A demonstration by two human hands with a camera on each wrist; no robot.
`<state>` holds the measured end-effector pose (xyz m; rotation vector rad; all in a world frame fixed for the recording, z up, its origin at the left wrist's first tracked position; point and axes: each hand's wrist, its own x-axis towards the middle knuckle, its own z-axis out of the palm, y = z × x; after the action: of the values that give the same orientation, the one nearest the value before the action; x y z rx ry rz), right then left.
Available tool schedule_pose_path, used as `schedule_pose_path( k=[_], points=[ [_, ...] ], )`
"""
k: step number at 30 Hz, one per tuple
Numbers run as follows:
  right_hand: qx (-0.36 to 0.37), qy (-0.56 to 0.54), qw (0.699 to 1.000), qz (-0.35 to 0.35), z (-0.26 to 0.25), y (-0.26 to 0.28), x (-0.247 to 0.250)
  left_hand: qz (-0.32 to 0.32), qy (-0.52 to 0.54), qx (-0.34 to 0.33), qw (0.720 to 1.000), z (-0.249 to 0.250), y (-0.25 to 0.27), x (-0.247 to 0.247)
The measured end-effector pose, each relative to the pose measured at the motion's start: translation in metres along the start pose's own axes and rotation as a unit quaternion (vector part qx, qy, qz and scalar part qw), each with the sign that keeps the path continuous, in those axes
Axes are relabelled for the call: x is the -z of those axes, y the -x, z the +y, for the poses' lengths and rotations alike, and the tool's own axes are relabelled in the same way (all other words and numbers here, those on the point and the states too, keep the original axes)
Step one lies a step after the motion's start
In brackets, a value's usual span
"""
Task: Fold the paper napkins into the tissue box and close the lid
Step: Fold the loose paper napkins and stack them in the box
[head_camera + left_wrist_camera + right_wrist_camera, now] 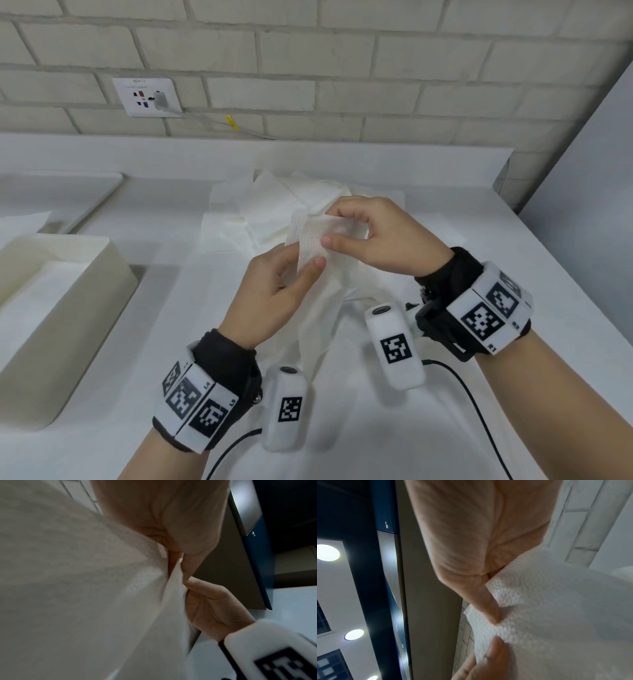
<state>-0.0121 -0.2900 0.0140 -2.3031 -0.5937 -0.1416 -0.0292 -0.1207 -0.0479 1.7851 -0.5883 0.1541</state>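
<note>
A white embossed paper napkin [310, 240] is held up above the white counter [479, 260], its lower part hanging down to the surface. My left hand [308, 262] pinches its lower left edge with the thumb in front. My right hand [330, 226] pinches the upper right edge between thumb and forefinger. In the left wrist view the left hand [178, 561] grips the napkin [77, 588]. In the right wrist view the right hand [493, 615] presses its thumb into the napkin [556, 615]. The cream tissue box [68, 294] stands open at the left. Loose napkins [263, 205] lie piled behind my hands.
A brick wall [308, 51] with a socket and plug [150, 97] backs the counter. A flat white panel [61, 192] lies behind the box. A grey upright panel [582, 171] closes the right side. Black cables [476, 404] trail across the near counter.
</note>
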Motion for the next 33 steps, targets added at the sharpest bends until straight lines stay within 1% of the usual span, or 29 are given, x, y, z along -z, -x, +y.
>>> schedule_pose_path(
  k=[2,7,9,11,15,17,19,20,21,22,23,24,25,26,27,28,30,31,33],
  points=[
    [-0.015,-0.012,1.0,0.016,0.003,0.002,0.003,-0.003,-0.013,-0.01,1.0,0.0,-0.002,-0.005],
    [-0.028,-0.039,0.997,0.067,0.01,0.009,0.007,-0.033,-0.026,-0.017,0.999,0.003,-0.007,-0.022],
    [-0.042,-0.045,0.996,0.071,0.014,0.013,0.011,-0.025,-0.013,-0.003,1.0,0.003,-0.008,-0.029],
    [-0.057,-0.05,0.995,0.063,0.016,0.016,0.016,-0.017,0.023,0.022,0.999,0.001,-0.011,-0.034],
    [-0.061,-0.061,0.995,0.059,0.018,0.018,0.026,-0.027,0.074,0.049,0.996,-0.003,-0.017,-0.041],
    [-0.067,-0.074,0.991,0.085,0.021,0.018,0.029,-0.008,0.073,0.038,0.997,-0.006,-0.018,-0.041],
    [-0.082,-0.075,0.984,0.141,0.033,0.018,0.034,0.032,0.077,0.03,0.996,-0.01,-0.02,-0.038],
    [-0.098,-0.068,0.979,0.165,0.042,0.019,0.037,0.051,0.094,0.035,0.994,-0.012,-0.02,-0.036],
    [-0.123,-0.052,0.976,0.173,0.053,0.02,0.038,0.07,0.108,0.042,0.991,-0.014,-0.02,-0.032],
    [-0.155,-0.025,0.975,0.157,0.065,0.021,0.038,0.092,0.111,0.046,0.988,-0.017,-0.021,-0.028],
    [-0.189,0.014,0.975,0.114,0.077,0.023,0.035,0.115,0.094,0.05,0.988,-0.021,-0.021,-0.024],
    [-0.22,0.063,0.972,0.05,0.088,0.025,0.031,0.135,0.071,0.054,0.987,-0.025,-0.021,-0.02],
    [-0.245,0.117,0.962,-0.024,0.097,0.025,0.024,0.151,0.051,0.06,0.985,-0.028,-0.021,-0.017],
    [-0.266,0.165,0.945,-0.096,0.104,0.026,0.016,0.163,0.041,0.071,0.983,-0.032,-0.021,-0.015],
    [-0.283,0.201,0.925,-0.156,0.108,0.026,0.007,0.172,0.047,0.089,0.98,-0.034,-0.021,-0.013],
    [-0.294,0.225,0.907,-0.201,0.111,0.025,-0.002,0.178,0.063,0.113,0.976,-0.036,-0.02,-0.012],
    [-0.3,0.271,0.881,-0.248,0.113,0.023,-0.017,0.19,0.091,0.144,0.967,-0.039,-0.018,-0.008],
    [-0.292,0.296,0.873,-0.254,0.113,0.022,-0.023,0.196,0.103,0.152,0.963,-0.041,-0.017,-0.007],
    [-0.268,0.33,0.87,-0.25,0.113,0.018,-0.031,0.206,0.117,0.164,0.958,-0.045,-0.016,-0.004]
  ],
)
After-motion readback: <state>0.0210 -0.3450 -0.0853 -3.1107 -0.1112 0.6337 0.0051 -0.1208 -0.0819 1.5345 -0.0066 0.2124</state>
